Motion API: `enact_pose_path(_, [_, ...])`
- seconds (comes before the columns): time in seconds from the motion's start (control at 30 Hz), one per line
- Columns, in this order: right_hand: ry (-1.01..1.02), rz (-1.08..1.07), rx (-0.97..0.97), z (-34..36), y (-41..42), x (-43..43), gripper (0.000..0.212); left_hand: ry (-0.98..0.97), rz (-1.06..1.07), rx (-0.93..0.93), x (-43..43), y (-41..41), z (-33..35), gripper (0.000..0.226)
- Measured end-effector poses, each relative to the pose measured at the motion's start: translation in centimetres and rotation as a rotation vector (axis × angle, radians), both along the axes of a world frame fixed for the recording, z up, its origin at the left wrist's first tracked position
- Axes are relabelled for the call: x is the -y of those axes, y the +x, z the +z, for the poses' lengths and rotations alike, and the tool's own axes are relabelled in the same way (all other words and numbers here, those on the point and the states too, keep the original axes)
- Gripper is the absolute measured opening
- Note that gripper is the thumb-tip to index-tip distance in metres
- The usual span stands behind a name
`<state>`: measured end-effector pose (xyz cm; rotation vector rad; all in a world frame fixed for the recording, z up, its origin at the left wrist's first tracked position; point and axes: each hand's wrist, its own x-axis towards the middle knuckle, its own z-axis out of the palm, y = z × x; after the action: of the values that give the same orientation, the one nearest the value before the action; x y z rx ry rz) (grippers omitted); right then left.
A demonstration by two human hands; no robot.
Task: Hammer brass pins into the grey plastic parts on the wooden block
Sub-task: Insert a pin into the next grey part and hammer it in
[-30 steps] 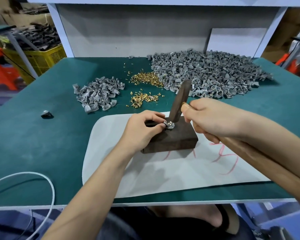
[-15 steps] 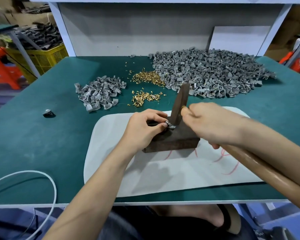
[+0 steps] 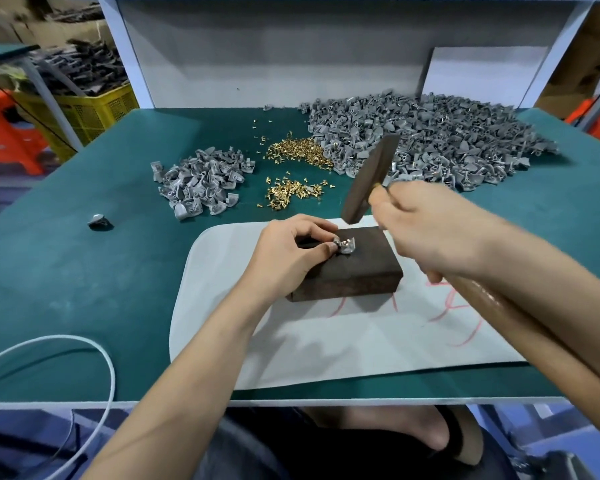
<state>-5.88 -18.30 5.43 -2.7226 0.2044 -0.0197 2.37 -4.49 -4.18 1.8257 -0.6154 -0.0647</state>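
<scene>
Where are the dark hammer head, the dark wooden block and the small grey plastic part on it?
Dark hammer head [image 3: 369, 180], head view, its long side.
Dark wooden block [image 3: 349, 285], head view, its front face.
Small grey plastic part [image 3: 346, 246], head view, its top.

Matt wood and plastic, bright brass, one glossy handle.

The wooden block is dark brown and matt, its front face rough and mottled. The grey plastic part on it is smooth with a faint sheen, and the same matt grey plastic fills the large heap and the small heap. The brass pins glint as polished yellow metal. The hammer head is dark and dull, and blurred. The hammer handle is varnished wood, glossy with highlights. The counter has a matt green covering. The white sheet is smooth and matt; whether it is paper or thin foam cannot be told. The cable is smooth white plastic.
</scene>
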Motion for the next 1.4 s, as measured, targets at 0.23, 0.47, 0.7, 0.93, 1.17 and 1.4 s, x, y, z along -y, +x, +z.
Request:
enact_pose_path(0.23, [0.074, -0.024, 0.01, -0.1, 0.2, 0.2, 0.04, -0.004, 0.002, 0.0, 0.0, 0.1, -0.1, 0.011])
enact_pose_path(0.47, [0.133, -0.069, 0.035, -0.1, 0.4, 0.6, 0.041, 0.009, 0.014, 0.003, 0.0, 0.0, -0.1, 0.006])
enact_pose_path(0.7, [0.206, -0.067, 0.076, -0.2, 0.3, 1.4, 0.04, -0.014, 0.013, -0.029, 0.1, -0.2, -0.1, 0.007])
enact_pose_path(0.93, [0.444, -0.094, -0.016, -1.2, 0.4, 2.2, 0.034, -0.035, 0.023, -0.072, 0.2, -0.4, -0.1, 0.012])
enact_pose_path(1.17, [0.472, -0.079, -0.023, -1.9, 0.2, 2.4, 0.035, -0.027, 0.021, -0.069, 0.2, -0.4, -0.1, 0.013])
enact_pose_path(1.4, [0.507, -0.143, 0.033, -2.9, 0.8, 3.9, 0.035, -0.031, 0.039, -0.037, 0.2, -0.6, -0.1, 0.013])
